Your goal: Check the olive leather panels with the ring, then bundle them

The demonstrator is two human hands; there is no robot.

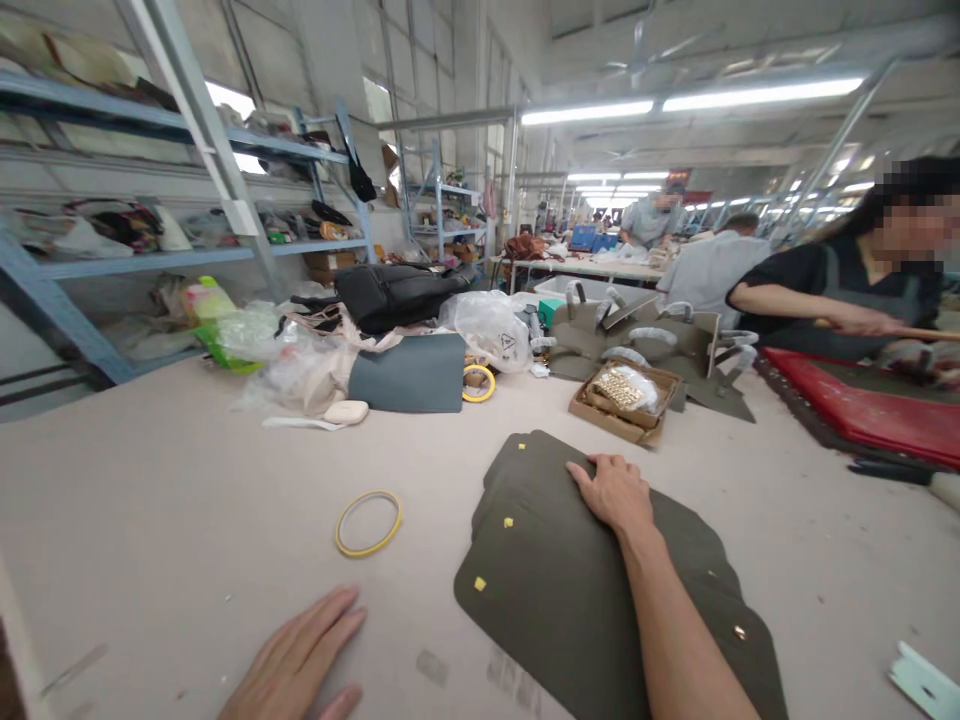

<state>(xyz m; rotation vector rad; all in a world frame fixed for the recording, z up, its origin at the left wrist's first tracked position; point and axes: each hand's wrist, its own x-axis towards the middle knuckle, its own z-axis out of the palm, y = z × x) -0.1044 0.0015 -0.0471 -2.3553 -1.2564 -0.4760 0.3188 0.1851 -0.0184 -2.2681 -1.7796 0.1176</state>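
My left hand (300,655) rests on the tabletop at the bottom left, fingers stretched out and holding nothing. Beyond it lies a thin yellow roll of tape (343,541), apart from the fingers. My right hand (616,492) lies on a fanned stack of dark olive, leather-like panels (551,590), near their far edge. Its thumb is spread from the other fingers, which look slightly bent. Small yellow tape pieces (508,522) mark the left corners of the panels. A gold-coloured metal stud (739,633) shows near the right corner of one panel.
Beyond the panels stands a cardboard box (651,425) of gold-coloured parts, before olive pieces with wrapped handles (660,345). A dark blue-grey sheet (409,375), plastic bags (487,325) and a black bag (397,295) lie at the back. At right, a co-worker (832,290) works by a red board (862,400).
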